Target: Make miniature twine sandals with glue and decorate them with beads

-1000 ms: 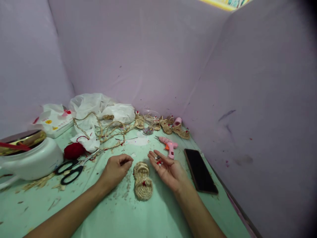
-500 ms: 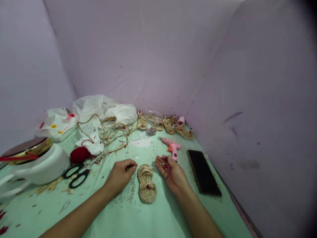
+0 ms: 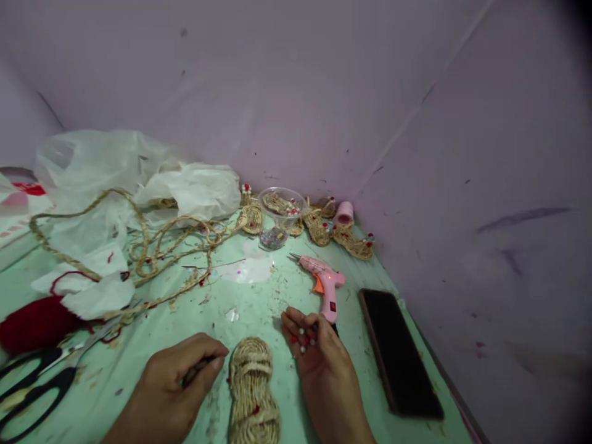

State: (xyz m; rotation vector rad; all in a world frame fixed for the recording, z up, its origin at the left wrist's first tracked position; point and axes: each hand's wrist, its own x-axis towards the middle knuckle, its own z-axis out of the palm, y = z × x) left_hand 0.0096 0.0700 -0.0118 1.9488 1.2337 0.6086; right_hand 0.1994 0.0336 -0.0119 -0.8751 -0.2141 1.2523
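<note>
A small sandal woven from jute rope [image 3: 253, 388] lies on the green table between my hands, with a red bead on its sole. My left hand [image 3: 173, 382] rests just left of it, fingers pinched round something thin that I cannot make out. My right hand [image 3: 319, 361] lies palm up just right of the sandal, fingers curled loosely round several small red and white beads [image 3: 303, 340]. A pink glue gun [image 3: 322, 283] lies just beyond my right fingertips.
A black phone [image 3: 400, 364] lies at the right near the wall. Black scissors [image 3: 28, 385] and red yarn [image 3: 34, 322] sit at the left. Jute rope [image 3: 139, 246], white plastic bags [image 3: 139, 179], a clear bead bowl [image 3: 282, 209] and finished little sandals [image 3: 342, 237] fill the back.
The view has moved forward and lower, closer to the table. My right fingers have curled in over the beads. My left hand stays pinched beside the sandal.
</note>
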